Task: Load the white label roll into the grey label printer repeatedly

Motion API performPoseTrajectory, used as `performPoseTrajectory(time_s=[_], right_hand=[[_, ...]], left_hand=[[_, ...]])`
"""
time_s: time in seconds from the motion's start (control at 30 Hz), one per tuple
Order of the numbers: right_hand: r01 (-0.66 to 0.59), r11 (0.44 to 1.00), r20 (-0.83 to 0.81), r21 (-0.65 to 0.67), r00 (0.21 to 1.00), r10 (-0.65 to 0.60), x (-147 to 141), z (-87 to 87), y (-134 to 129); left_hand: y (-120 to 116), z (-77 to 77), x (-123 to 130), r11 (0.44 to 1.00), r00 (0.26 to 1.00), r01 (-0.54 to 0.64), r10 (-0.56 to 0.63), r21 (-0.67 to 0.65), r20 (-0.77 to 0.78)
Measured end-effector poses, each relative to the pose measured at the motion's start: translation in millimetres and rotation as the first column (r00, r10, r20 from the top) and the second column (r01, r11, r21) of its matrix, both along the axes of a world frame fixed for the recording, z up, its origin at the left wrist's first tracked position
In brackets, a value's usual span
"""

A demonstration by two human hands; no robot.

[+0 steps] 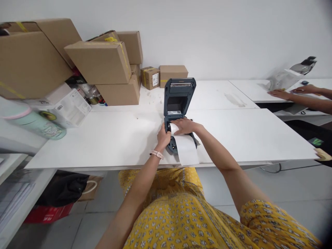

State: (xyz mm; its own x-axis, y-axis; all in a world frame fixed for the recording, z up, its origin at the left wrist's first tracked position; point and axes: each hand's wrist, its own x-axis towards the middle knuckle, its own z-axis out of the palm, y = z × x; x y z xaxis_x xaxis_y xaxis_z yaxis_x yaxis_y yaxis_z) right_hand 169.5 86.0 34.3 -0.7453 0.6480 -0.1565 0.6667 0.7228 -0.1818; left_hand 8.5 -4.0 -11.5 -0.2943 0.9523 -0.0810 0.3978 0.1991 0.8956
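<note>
A dark blue-grey label printer [178, 95] stands on the white table with its lid raised. Inside its lower part sits a white paper roll [174, 129], and a strip of white paper [187, 150] hangs out over the front. My left hand [163, 137] is closed on the printer's left side at the roll, a pink band on the wrist; its fingertips are partly hidden. My right hand [183, 126] lies over the top of the roll with its fingers stretched out to the left.
Cardboard boxes [98, 62] are stacked at the back left, beside a white carton [70, 107] and a mint-green bottle [38, 122]. Two small boxes [173, 72] stand behind the printer. At the right, another person's hands [281, 94] rest near a plastic bag [285, 79].
</note>
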Motion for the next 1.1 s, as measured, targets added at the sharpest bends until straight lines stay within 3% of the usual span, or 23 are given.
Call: performPoseTrajectory(time_s=[0.1, 0.2, 0.27, 0.5, 1.1], right_hand=[[0.033, 0.994, -0.209, 0.104, 0.978, -0.010, 9, -17.7, -26], [0.014, 0.992, -0.385, 0.124, 0.922, 0.036, 21, -28.6, -62], [0.019, 0.991, -0.416, 0.130, 0.908, 0.037, 26, -32.6, -89], [0.259, 0.926, -0.408, 0.275, 0.904, -0.131, 13, -46.7, -165], [0.283, 0.925, -0.466, 0.252, 0.873, -0.140, -5, -49.8, -186]], left_hand=[[-1, 0.8, 0, 1.000, 1.000, 0.010, -0.010, -0.006, -0.006], [-2, 0.3, 0, 1.000, 1.000, 0.024, -0.024, 0.006, 0.000], [-2, 0.0, 0, 0.999, 1.000, 0.026, -0.026, 0.028, 0.012], [-3, 1.1, 2, 1.000, 1.000, -0.004, 0.003, 0.025, 0.031], [1, -8.0, 1, 0.996, 0.998, -0.011, 0.005, 0.086, 0.063]])
